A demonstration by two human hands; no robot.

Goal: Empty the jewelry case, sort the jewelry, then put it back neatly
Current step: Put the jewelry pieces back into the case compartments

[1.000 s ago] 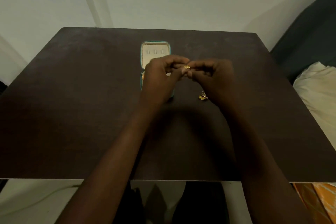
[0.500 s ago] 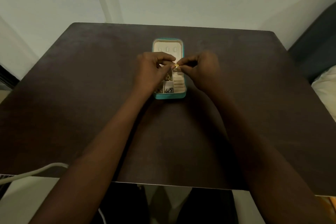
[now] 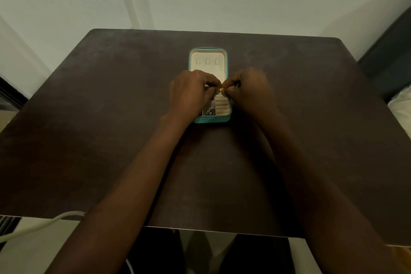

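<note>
At the near edge of the dark surface (image 3: 89, 140) a pale cable (image 3: 37, 224) curls off to the left, and both forearms reach forward across the wood. Farther in, the two hands meet over the open teal jewelry case (image 3: 211, 120), which lies at the middle of the surface with its lid folded back away from the person. The left hand (image 3: 189, 93) and the right hand (image 3: 251, 89) each have fingers curled, and between their fingertips they pinch a small gold piece (image 3: 221, 89), seemingly a ring or an earring; it is too small to tell which. It hangs just above the cream ring rolls (image 3: 222, 105) in the right part of the tray. Beside the rolls, a compartment holds dark beaded jewelry (image 3: 209, 112), partly hidden by the left hand.

The gold piece looks light, hard and smooth, so it would likely slip from a loose grip and roll or bounce if dropped. A fingertip pinch across its band seems the safest hold, kept low over the case so a slip lands on the padded lining. If it has a thin post or clasp, that part is probably easy to bend.

Beyond the hands, the cream lid lining (image 3: 208, 62) shows three small tabs with nothing on them. At the far right sits a dark sofa (image 3: 389, 55) with a pale cushion (image 3: 402, 104).
</note>
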